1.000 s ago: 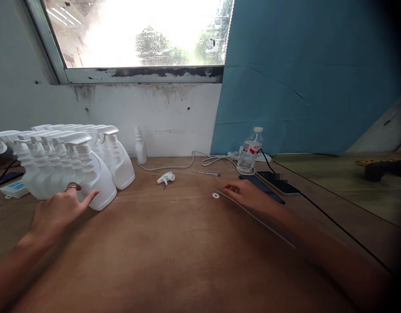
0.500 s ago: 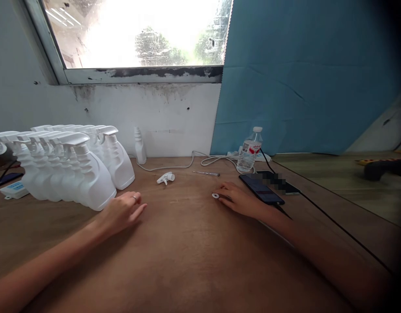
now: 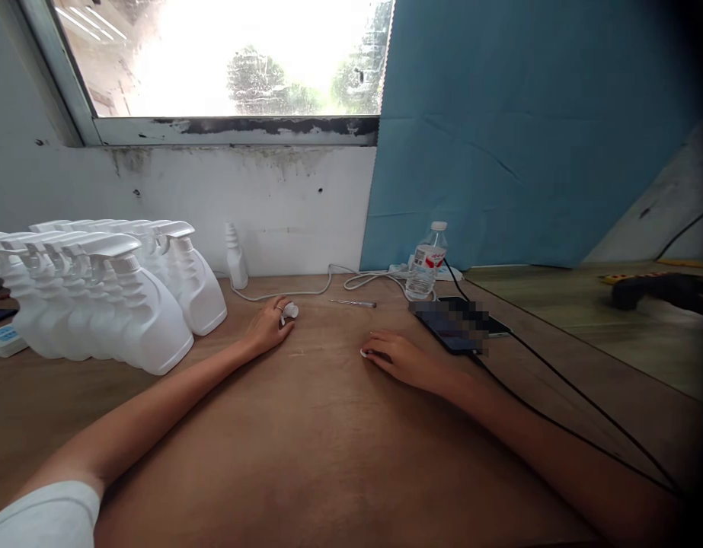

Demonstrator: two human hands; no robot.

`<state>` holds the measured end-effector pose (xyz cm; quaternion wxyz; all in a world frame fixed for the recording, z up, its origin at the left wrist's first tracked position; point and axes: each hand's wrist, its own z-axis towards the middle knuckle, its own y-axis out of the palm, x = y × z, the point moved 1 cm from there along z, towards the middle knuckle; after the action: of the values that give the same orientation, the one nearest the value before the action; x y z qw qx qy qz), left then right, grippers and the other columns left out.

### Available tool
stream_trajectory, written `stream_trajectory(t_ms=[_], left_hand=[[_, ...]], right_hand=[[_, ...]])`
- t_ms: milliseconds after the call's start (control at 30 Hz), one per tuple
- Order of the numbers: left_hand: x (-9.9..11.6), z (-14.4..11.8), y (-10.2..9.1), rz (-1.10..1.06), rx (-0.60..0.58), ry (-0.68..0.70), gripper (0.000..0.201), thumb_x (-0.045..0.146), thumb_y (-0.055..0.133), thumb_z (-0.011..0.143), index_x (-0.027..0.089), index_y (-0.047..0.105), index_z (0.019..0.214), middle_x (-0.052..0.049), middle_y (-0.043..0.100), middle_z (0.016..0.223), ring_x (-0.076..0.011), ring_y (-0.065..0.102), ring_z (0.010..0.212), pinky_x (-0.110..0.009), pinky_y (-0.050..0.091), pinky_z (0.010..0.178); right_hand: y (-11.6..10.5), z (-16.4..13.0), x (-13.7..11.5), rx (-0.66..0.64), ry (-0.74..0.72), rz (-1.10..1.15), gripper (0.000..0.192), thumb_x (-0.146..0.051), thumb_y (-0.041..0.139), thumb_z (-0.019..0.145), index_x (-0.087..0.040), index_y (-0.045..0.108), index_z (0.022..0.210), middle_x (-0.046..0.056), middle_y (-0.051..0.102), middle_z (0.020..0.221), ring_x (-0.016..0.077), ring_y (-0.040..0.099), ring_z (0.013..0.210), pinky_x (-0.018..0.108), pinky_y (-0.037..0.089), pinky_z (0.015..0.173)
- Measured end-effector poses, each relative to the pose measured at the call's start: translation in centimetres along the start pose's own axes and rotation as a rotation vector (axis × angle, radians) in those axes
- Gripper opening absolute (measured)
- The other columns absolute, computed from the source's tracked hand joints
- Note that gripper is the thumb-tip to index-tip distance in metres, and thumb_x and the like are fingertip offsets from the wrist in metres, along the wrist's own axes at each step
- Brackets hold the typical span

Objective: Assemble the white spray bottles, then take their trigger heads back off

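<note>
My left hand is at the middle of the table, its fingers closed around a white trigger sprayer head. The round collar end of the sprayer head shows past my fingers; the rest is mostly covered. My right hand rests low over the table, right of the middle. Its thumb and fingertips pinch a small white ring, seen nearly edge-on. Behind the hands lies a thin screwdriver-like tool, touched by neither.
Several white spray bottles stand in two rows at left. A small white bottle stands by the wall. At right are a clear water bottle, two phones with black cables, and a white cord along the back.
My left hand has moved forward and right from beside the spray bottles and taken hold of the sprayer head. My right hand has shifted slightly, and the ring has turned edge-on in its fingers.
</note>
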<state>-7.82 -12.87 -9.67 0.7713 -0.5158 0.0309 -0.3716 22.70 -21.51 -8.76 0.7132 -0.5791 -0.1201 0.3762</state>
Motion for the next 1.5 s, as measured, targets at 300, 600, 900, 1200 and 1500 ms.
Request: stream_trajectory(t_ms=[300, 600, 900, 1200, 1500], left_hand=[[3.4, -3.0, -0.3, -0.203, -0.037, 0.020, 0.032, 0.028, 0.049, 0.090, 0.016, 0.054, 0.119, -0.011, 0.066, 0.117, -0.0204, 0.063, 0.102, -0.033, 0.050, 0.092], [8.7, -6.3, -0.4, -0.529, -0.145, -0.060, 0.027, 0.027, 0.041, 0.093, 0.017, 0.056, 0.114, -0.007, 0.069, 0.099, -0.0168, 0.065, 0.085, -0.027, 0.051, 0.076], [11.1, -7.5, 0.3, -0.629, -0.127, -0.015, 0.016, 0.017, 0.047, 0.088, 0.015, 0.061, 0.097, -0.005, 0.067, 0.090, -0.0148, 0.061, 0.081, -0.024, 0.046, 0.077], [11.5, -7.6, 0.1, -0.601, -0.132, 0.042, 0.018, 0.012, 0.045, 0.086, 0.015, 0.058, 0.098, -0.003, 0.062, 0.085, -0.0134, 0.055, 0.076, -0.023, 0.042, 0.073], [11.2, -8.5, -0.3, -0.546, -0.155, 0.148, 0.034, 0.026, 0.057, 0.084, 0.019, 0.040, 0.114, 0.000, 0.055, 0.088, -0.0107, 0.048, 0.067, -0.023, 0.039, 0.064]], right_hand=[[0.6, 0.2, -1.1, 0.052, -0.023, -0.007, 0.016, -0.017, 0.047, 0.087, -0.017, 0.063, 0.091, 0.010, 0.065, 0.091, 0.0200, 0.060, 0.084, 0.033, 0.049, 0.079], [0.7, 0.0, -2.7, 0.270, -0.078, -0.059, 0.016, -0.022, 0.047, 0.092, -0.018, 0.061, 0.088, 0.006, 0.065, 0.077, 0.0169, 0.058, 0.069, 0.032, 0.048, 0.069], [1.4, -0.4, -6.9, 0.574, -0.510, -0.041, 0.023, -0.006, 0.057, 0.085, -0.018, 0.059, 0.104, 0.008, 0.067, 0.094, 0.0161, 0.061, 0.080, 0.031, 0.051, 0.073], [0.9, 0.1, -7.3, 0.464, -0.621, -0.036, 0.026, -0.007, 0.048, 0.089, -0.016, 0.058, 0.110, 0.010, 0.067, 0.096, 0.0166, 0.061, 0.083, 0.032, 0.051, 0.074], [1.3, -0.1, -7.2, 0.393, -0.609, 0.076, 0.028, -0.005, 0.053, 0.085, -0.016, 0.054, 0.110, 0.010, 0.065, 0.106, 0.0167, 0.060, 0.093, 0.033, 0.049, 0.083]])
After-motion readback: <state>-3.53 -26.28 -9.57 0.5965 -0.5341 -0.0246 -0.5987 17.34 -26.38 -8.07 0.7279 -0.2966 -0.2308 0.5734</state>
